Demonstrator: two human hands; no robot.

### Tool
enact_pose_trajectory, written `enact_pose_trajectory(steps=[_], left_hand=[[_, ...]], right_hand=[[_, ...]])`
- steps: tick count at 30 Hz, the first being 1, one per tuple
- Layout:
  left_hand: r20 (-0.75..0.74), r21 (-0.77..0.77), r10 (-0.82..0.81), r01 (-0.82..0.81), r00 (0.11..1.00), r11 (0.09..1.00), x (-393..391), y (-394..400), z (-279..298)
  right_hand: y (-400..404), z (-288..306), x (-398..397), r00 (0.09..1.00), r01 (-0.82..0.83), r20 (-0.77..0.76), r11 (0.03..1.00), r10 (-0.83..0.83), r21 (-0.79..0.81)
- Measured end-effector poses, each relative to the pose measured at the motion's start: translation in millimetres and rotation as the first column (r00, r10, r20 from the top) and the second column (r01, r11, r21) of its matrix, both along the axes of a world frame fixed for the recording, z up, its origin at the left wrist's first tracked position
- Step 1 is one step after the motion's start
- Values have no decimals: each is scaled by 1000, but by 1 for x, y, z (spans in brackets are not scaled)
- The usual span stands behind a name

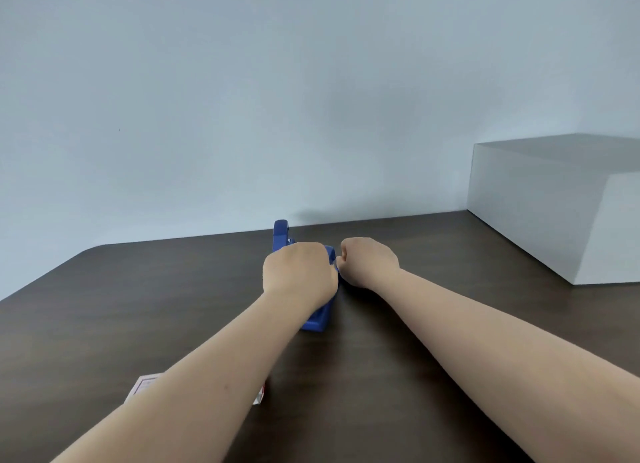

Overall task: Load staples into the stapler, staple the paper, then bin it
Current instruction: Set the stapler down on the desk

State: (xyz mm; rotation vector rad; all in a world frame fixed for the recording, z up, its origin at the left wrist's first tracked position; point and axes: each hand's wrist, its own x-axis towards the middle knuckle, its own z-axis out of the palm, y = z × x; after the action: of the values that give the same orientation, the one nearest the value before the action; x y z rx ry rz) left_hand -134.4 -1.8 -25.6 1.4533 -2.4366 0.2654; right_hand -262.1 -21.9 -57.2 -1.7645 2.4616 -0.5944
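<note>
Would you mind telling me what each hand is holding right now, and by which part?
The left hand covers the middle of the blue stapler. The right hand is closed beside it; whether it grips anything cannot be told.

You find no readable text anywhere. Small white box (143, 386) under your left forearm shows faint red framed print, perhaps a label; too blurred and covered to read.

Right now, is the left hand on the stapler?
Yes, the left hand lies over the blue stapler, hiding its middle, while the right hand sits fisted just beside it on the table.
</note>
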Motion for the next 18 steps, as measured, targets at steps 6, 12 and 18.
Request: enact_pose_trajectory(steps=[6,12,18], left_hand=[[-175,87,48,-33,983,996,-22,-47,-6],[-96,67,105,-98,990,993,-47,-86,-3],[-129,60,163,-156,978,986,-54,-110,-4]], right_hand=[[-18,-5,-18,1000,-4,-18,998,3,-55],[-23,-10,-30,1000,7,2,994,-6,-112],[-27,-11,-33,1000,-17,0,993,17,-119]])
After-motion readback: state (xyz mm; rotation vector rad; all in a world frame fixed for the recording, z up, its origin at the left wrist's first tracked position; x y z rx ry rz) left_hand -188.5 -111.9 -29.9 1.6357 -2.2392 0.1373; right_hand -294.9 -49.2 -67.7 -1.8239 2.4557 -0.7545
